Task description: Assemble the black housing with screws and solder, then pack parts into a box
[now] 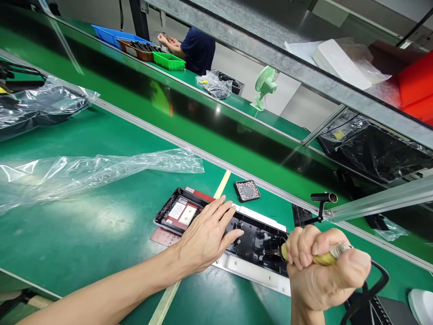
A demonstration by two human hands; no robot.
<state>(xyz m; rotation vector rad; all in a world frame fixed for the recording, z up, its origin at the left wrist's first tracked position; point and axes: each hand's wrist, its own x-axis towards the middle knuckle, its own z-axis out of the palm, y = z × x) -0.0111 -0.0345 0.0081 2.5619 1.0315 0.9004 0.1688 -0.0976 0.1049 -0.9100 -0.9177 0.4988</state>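
Observation:
A long black plastic housing [250, 237] lies slantwise on the bench, its inside facing up with several small posts. My left hand [208, 230] rests across its middle, fingers stretched out and holding nothing. In my right hand [324, 266], the fingers wrap round a soldering iron [286, 253] with a yellow handle and a black cord. Its metal tip points down into the right part of the housing; exact contact is too small to tell. Under the housing is a white fixture [253, 273]. Through the frame at the left end show a reddish plate and white labels.
A small black tray [247, 190] of tiny metal pieces sits behind the housing. A metal tube holder [324, 197] stands at the right rail. Clear plastic film [101, 174] lies left. Beyond the glossy divider are a green fan [265, 85], bins and another person [199, 49].

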